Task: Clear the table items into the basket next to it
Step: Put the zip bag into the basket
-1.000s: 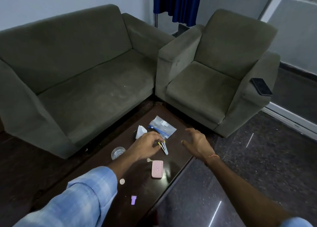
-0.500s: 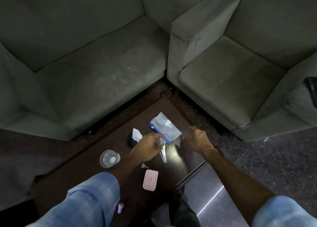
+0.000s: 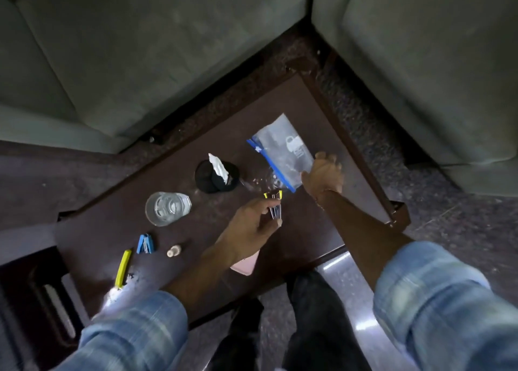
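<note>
Along the left end of the dark table (image 3: pixel 322 110), your loose small things lie spread apart: a yellow clip (image 3: pixel 123 267), a blue stapler (image 3: pixel 145 243) just beside it, and a small pale cap (image 3: pixel 172 251) a little further right. These are easy to miss or knock to the floor with your sleeve as you reach across, and the cap looks as if it could roll. Next comes the clear glass (image 3: pixel 167 208), which seems to hold water; sweep an arm low over it and you risk tipping it onto everything near. Beyond it sits a black holder (image 3: pixel 217 177) with white tissue (image 3: pixel 218 166) poking out, upright and well clear of your hands. Your left hand (image 3: pixel 252 227) is pinched shut on a small bundle of yellow-tipped tools (image 3: pixel 274 206), held above the table top; the grip is only at the fingertips, so one could slide out if you turn the hand. Under that wrist a pink case (image 3: pixel 244 265) is partly hidden, and you could forget it. Your right hand (image 3: pixel 323 174) rests on the near corner of the clear zip bag (image 3: pixel 283 149); whether the fingers have closed on it, you cannot tell from here. Thin plastic may slip, or spill its contents if the seal is open. No basket shows in this view, so you will have to look for it before you carry anything over.
</note>
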A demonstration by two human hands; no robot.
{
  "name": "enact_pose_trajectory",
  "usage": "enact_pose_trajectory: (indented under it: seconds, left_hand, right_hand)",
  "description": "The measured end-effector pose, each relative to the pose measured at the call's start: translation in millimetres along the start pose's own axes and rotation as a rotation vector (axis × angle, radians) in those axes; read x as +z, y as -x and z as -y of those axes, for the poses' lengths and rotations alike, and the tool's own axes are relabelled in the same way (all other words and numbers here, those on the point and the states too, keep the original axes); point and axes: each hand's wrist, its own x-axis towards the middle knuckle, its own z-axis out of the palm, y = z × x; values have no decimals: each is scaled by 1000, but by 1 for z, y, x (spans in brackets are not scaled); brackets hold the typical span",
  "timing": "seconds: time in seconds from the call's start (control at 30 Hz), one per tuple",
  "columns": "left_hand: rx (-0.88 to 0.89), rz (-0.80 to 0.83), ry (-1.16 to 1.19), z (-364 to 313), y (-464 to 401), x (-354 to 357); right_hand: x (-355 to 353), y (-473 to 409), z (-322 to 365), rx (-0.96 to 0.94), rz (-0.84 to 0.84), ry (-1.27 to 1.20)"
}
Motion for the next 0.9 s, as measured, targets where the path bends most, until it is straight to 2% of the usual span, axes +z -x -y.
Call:
enact_pose_trajectory:
  seconds: [0.1, 0.17, 0.27, 0.47, 0.57, 0.63, 0.7, 0.77, 0.9]
  left_hand:
    - [-9, -28, 30, 3, 6, -4]
    - [-5, -45, 54, 0, 13, -11]
    - [1, -107, 143, -13, 24, -28]
    - [56, -404, 347, -49, 61, -87]
    - [76, -499, 364, -59, 97, -114]
    - [75, -467, 534, -62, 131, -131]
    - [108, -360, 757, -55, 168, -145]
    - [146, -299, 800, -40, 206, -157]
    - [139, -374, 898, -2, 273, -176]
  right_hand:
    - [-1, -7, 1, 12, 8, -106]
    - [-11, -3, 2, -25, 28, -284]
    - [-42, 25, 8, -79, -42, -518]
    - [-126, 128, 18, -380, -160, -662]
    - [-164, 194, 32, -479, -135, -779]
    - [-178, 239, 44, -530, -61, -938]
    - [-180, 280, 59, -552, -5, -1067]
    - [-172, 315, 75, -556, 20, -1144]
    - [-144, 371, 115, -528, 74, -1210]
